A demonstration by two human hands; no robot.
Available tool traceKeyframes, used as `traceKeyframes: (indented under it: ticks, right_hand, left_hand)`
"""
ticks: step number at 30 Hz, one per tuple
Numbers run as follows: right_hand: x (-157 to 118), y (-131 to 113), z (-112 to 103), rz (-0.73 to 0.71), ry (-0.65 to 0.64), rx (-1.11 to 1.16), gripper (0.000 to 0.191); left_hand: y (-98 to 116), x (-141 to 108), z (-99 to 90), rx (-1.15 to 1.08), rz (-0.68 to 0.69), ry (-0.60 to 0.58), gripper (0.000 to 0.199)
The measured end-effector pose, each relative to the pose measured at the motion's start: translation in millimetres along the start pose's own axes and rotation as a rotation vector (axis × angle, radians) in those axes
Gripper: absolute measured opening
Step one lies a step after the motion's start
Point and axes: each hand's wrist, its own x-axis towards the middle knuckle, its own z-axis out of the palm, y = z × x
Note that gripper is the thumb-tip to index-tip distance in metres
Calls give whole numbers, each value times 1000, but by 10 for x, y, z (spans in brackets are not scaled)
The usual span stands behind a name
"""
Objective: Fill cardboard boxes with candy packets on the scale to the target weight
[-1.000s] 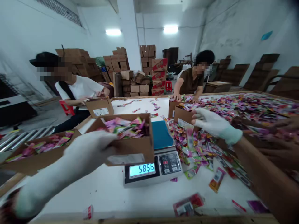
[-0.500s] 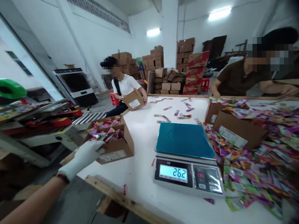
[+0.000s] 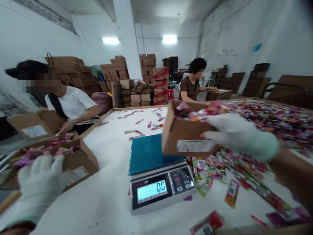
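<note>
My right hand point(image 3: 234, 135), in a white glove, grips a small open cardboard box point(image 3: 193, 132) by its side. Small colourful sachets fill that box, which is held above the right part of the scale's blue platform. The digital scale point(image 3: 161, 189) reads 0.0. On the left, my gloved left hand point(image 3: 40, 182) lies over the near edge of another cardboard box point(image 3: 83, 153), also full of sachets. Its fingers are spread and touch the box's near side and the sachets at its rim.
Loose sachets point(image 3: 254, 120) are heaped across the table's right side, with several scattered beyond the scale. A co-worker in a white shirt point(image 3: 75, 102) is at left beside an open box point(image 3: 34, 127). Another person point(image 3: 189, 86) handles a box at the back. Stacked cartons point(image 3: 113, 73) stand behind.
The view has turned right. My right hand has come into view with a box of sachets above the scale. The display went from 26.2 to 0.0. My left hand stays at the left box.
</note>
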Motion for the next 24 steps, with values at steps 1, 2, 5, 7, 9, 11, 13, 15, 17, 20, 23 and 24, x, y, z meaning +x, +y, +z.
traceKeyframes:
  ticks: [1, 2, 5, 7, 9, 11, 13, 15, 17, 20, 23, 24]
  right_hand:
    - [182, -225, 64, -27, -85, -2, 18]
    - [376, -465, 149, -66, -169, 6, 24]
    - [867, -1092, 427, -149, -312, 35, 33]
    - [1028, -1281, 540, -187, -357, 48, 35]
    - [1055, -1238, 551, -242, -375, 120, 48]
    - [989, -1012, 475, -295, -274, 310, 66]
    - [882, -689, 356, -287, -62, 534, 72]
    - [781, -353, 250, -201, 138, 651, 70]
    - [717, -60, 200, -109, 270, 674, 73]
    - [696, 237, 236, -55, 388, 666, 86]
    - [751, 304, 313, -37, 412, 569, 84]
    - [786, 272, 333, -22, 400, 517, 80]
  left_hand:
    - [221, -157, 1, -24, 22, 28, 69]
    - [435, -322, 19, -60, 59, 15, 67]
    - [920, -794, 171, -179, 67, -188, 64]
    - [1077, -1031, 307, -217, -27, -392, 65]
    - [1134, -1181, 412, -228, -119, -535, 64]
    - [1142, -1254, 460, -235, -149, -582, 64]
    - [1143, -1279, 462, -245, -127, -585, 64]
    - [1155, -1284, 447, -258, -98, -584, 64]
    - [1177, -1285, 437, -272, -66, -578, 64]
    - [1210, -1284, 435, -291, -34, -566, 62]
    - [1225, -1271, 427, -304, -16, -561, 61]
    - [1227, -1265, 422, -307, -14, -560, 61]
